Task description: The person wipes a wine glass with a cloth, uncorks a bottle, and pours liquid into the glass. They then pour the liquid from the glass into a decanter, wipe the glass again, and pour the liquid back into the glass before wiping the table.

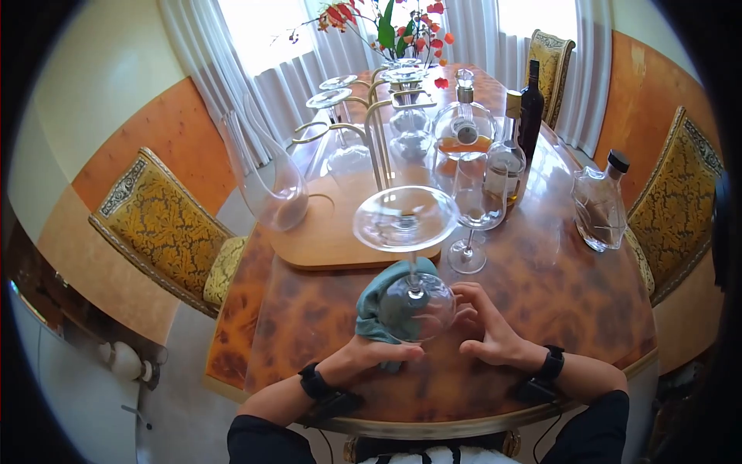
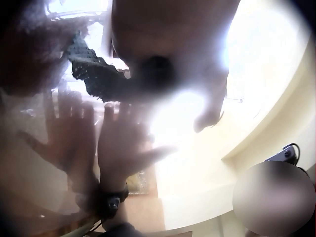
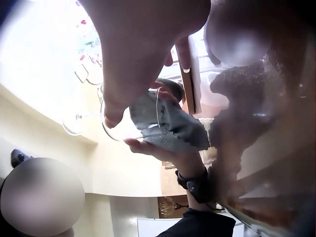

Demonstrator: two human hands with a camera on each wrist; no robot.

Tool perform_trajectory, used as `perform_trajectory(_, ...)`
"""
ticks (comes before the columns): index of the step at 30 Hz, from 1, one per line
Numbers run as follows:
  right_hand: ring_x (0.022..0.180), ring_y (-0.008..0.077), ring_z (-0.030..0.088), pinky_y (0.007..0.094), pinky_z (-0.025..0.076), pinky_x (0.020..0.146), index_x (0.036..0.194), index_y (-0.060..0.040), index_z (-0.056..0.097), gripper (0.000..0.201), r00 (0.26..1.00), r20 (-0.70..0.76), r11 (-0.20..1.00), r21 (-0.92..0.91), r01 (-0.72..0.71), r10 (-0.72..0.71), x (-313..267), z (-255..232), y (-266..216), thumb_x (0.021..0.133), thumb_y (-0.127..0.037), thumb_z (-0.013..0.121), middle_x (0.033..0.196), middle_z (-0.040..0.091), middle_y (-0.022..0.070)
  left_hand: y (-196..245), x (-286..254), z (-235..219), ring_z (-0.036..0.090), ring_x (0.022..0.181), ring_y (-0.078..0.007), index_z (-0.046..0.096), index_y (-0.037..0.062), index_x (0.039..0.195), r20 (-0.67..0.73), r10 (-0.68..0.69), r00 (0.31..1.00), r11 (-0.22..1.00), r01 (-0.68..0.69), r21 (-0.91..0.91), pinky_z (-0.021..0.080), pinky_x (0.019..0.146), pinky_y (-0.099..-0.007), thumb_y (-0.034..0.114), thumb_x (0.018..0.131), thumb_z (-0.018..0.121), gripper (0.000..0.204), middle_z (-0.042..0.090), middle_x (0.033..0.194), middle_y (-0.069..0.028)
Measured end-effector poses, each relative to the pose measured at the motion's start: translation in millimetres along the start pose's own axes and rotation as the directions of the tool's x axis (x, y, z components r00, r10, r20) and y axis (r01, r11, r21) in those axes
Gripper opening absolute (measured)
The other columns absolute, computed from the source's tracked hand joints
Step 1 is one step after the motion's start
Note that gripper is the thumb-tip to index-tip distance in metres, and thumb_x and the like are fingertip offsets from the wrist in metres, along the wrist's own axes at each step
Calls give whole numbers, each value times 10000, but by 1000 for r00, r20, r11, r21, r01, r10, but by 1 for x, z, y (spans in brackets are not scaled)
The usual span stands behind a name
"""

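Observation:
A clear wine glass (image 1: 417, 313) is held upside down, its round foot (image 1: 369, 224) raised toward the head camera. My left hand (image 1: 379, 354) grips the bowl's left side through a teal cloth (image 1: 374, 303), with the thumb stretched below the bowl. In the right wrist view, the cloth (image 3: 185, 131) bunches at the glass's rim, against the left palm. On the other side, my right hand (image 1: 495, 332) has its fingers loosely bent and the thumb apart, fingertips right at the bowl. In the left wrist view, the cloth (image 2: 96, 74) hangs dark beside the left hand (image 2: 168, 49).
Ahead stands a wooden board (image 1: 332, 251) with a metal glass rack (image 1: 376, 147) bearing upturned glasses. A tall decanter (image 1: 282, 197) is at left. Another wine glass (image 1: 468, 255), a cognac bottle (image 1: 464, 135), a dark bottle (image 1: 531, 116) and a faceted bottle (image 1: 599, 209) stand right.

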State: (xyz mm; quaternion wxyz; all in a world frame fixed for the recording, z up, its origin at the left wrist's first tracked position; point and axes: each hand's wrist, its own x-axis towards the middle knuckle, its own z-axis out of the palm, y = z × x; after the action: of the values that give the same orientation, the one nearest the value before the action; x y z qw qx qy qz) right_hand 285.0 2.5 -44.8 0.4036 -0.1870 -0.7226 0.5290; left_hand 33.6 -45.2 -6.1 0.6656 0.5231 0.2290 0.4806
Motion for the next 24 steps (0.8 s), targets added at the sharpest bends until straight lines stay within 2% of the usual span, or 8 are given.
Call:
perform_trajectory(2,1169,217,498,354,515,934,1444,-52,391,785,999,-12,997,57,-49,50,0,-2,3,835,-286,827,1383,409,112,17,-10,-4,526,1287,-154,465,51,1458,-132,-324,937,944,312,-107,491,1003,-307,3,820,773,711,565,1383,-68)
perform_trajectory(3,1159,208,503,347,524,923,1443,-50,389,744,994,-18,988,108,-110,112,0,-2,4,860,-252,804,1381,412,108,18,-11,-14,526,1287,-154,465,51,1458,-140,-326,935,944,314,-99,491,1003,-307,3,820,773,711,565,1383,-68)
perform_trajectory(6,1143,198,509,336,528,916,1438,-49,394,691,995,5,990,95,-103,103,0,-2,3,882,-203,776,1369,428,102,25,-7,-41,546,1265,-139,517,43,1415,-151,-8,989,990,29,138,484,978,-282,25,830,757,633,579,1368,-62)
perform_trajectory(8,1137,194,515,335,528,915,1435,-47,396,684,994,18,990,92,-110,109,0,-3,3,885,-200,772,1363,435,101,42,-9,-39,563,1252,-179,496,31,1421,-578,16,816,993,54,103,493,987,-309,1,813,768,666,584,1355,-86)
perform_trajectory(9,1130,190,522,334,528,914,1432,-45,398,677,992,27,988,86,-127,125,-1,-3,3,888,-197,769,1357,442,99,47,-3,-48,563,1252,-179,496,31,1421,-580,27,814,992,48,113,493,987,-309,1,813,768,666,584,1355,-86)
perform_trajectory(11,1125,189,529,332,528,914,1429,-42,403,668,993,31,990,78,-120,118,-1,-2,3,890,-192,767,1347,449,99,53,17,-76,567,1254,-225,488,26,1409,-344,514,786,801,-297,520,504,994,-342,-12,804,779,672,576,1345,-107)
perform_trajectory(17,1126,186,543,324,530,910,1416,-32,419,632,991,45,990,61,-129,126,-1,-3,2,901,-176,756,1340,457,101,59,47,-93,593,1191,-241,505,31,1347,-584,395,709,881,-114,459,516,990,-356,38,799,821,632,566,1280,-103)
perform_trajectory(24,1133,186,546,337,539,918,1424,-29,419,634,992,39,990,66,-121,119,-1,-5,6,904,-174,753,1369,447,105,44,80,-143,586,1179,-228,513,23,1311,-484,541,688,811,-273,518,511,985,-337,70,807,829,597,569,1246,-98)
